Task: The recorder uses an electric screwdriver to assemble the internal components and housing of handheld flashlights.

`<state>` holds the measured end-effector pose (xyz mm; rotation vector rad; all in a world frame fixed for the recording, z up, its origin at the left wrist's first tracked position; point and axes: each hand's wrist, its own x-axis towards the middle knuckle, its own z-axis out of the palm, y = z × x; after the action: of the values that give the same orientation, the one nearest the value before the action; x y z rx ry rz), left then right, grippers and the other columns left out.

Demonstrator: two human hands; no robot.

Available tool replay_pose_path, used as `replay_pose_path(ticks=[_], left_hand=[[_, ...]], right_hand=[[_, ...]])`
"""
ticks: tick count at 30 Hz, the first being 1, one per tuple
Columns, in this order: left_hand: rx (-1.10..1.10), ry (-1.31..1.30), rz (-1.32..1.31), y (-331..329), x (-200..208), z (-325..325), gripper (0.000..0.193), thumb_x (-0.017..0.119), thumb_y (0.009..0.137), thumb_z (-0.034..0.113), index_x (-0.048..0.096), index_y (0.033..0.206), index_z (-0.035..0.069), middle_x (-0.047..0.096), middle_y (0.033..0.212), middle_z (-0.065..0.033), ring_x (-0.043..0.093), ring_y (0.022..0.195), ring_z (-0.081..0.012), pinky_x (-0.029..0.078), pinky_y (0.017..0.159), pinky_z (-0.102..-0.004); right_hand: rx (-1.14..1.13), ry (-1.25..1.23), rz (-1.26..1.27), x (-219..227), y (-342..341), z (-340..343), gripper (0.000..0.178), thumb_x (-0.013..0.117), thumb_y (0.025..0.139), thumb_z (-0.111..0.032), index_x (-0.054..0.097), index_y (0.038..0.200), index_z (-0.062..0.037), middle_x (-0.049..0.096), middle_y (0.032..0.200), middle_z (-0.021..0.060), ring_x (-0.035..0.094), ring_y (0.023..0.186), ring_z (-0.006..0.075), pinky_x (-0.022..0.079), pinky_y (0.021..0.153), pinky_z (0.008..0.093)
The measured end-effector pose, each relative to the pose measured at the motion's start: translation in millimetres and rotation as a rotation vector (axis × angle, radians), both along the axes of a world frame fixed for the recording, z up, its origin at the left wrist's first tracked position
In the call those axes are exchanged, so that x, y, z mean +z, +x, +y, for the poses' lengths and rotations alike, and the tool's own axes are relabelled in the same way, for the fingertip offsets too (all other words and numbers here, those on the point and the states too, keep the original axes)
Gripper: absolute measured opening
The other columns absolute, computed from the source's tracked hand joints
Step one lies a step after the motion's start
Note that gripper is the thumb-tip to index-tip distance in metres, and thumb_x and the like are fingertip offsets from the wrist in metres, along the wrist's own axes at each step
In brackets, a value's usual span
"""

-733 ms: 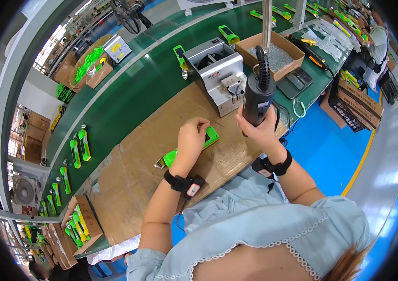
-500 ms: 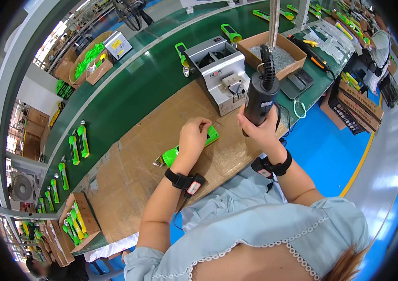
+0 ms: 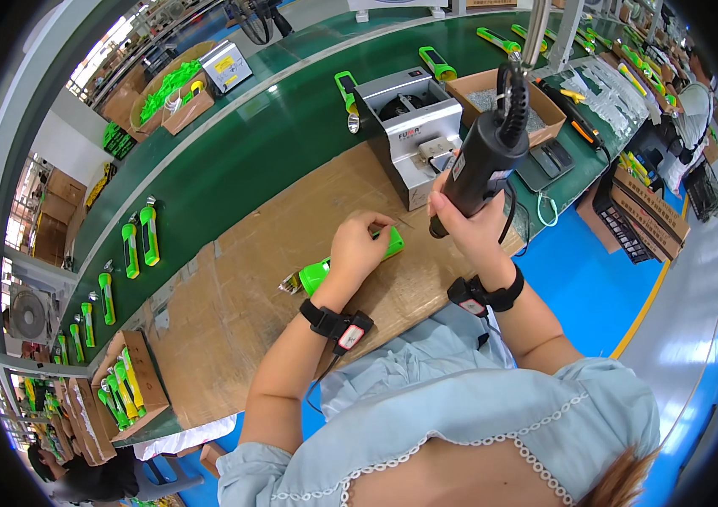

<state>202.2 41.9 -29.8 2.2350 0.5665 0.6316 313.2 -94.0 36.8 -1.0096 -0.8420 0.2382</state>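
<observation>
On the cardboard lies a bright green flashlight casing, with thin wires or small parts at its left end. My left hand rests over it, thumb and fingers closed at its upper edge; the hand hides much of the casing. A black electric screwdriver is gripped in my right hand, held aloft and tilted, its lower end pointing down toward the left. Just behind it stands a grey screw feeder. The screwdriver's tip is hard to make out.
Cardboard covers the near part of a green bench. Flashlights line the left side, with more in a carton. An open box of small metal parts and a dark flat device sit right of the feeder.
The whole view has shifted slightly. The screwdriver leans more and its lower end has moved left, toward the casing. My left hand stays on the casing.
</observation>
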Motion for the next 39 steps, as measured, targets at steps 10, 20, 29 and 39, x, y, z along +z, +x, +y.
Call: replay_pose_path(ticks=[10,20,29,39], left_hand=[[0.016,-0.016,-0.061,-4,2,-3,0.019,0.061,0.072,0.001,0.062,0.091,0.003,0.063,0.088,-0.0120,0.063,0.082,-0.0259,0.050,0.069,-0.0359],[0.077,-0.025,-0.074,-5,1,-5,0.019,0.057,0.071,0.002,0.060,0.089,0.004,0.065,0.076,-0.0110,0.063,0.076,-0.0302,0.049,0.070,-0.0406],[0.108,0.030,-0.050,-3,-4,-5,0.020,0.055,0.070,0.002,0.059,0.090,0.005,0.065,0.076,-0.0102,0.061,0.076,-0.0312,0.046,0.071,-0.0432],[0.089,0.138,-0.016,-3,0,-7,0.019,0.056,0.072,0.003,0.059,0.090,0.006,0.065,0.076,-0.0096,0.060,0.077,-0.0318,0.044,0.070,-0.0439]], right_hand=[[0.057,0.106,-0.046,4,-2,55,0.058,0.065,0.074,0.006,0.037,0.123,-0.0031,0.057,0.082,0.0029,0.056,0.069,0.0077,0.047,0.060,0.0229],[0.083,-0.002,-0.018,-8,-9,67,0.052,0.065,0.074,0.006,0.040,0.118,-0.0032,0.056,0.082,0.0026,0.056,0.068,0.0080,0.048,0.059,0.0233],[0.151,-0.073,0.023,-12,-5,73,0.041,0.066,0.073,0.005,0.045,0.107,-0.0026,0.058,0.074,0.0025,0.057,0.060,0.0088,0.048,0.053,0.0240],[0.198,0.044,0.049,-6,-10,60,0.053,0.063,0.075,0.006,0.041,0.123,-0.0005,0.057,0.074,0.0049,0.057,0.059,0.0109,0.048,0.055,0.0259]])
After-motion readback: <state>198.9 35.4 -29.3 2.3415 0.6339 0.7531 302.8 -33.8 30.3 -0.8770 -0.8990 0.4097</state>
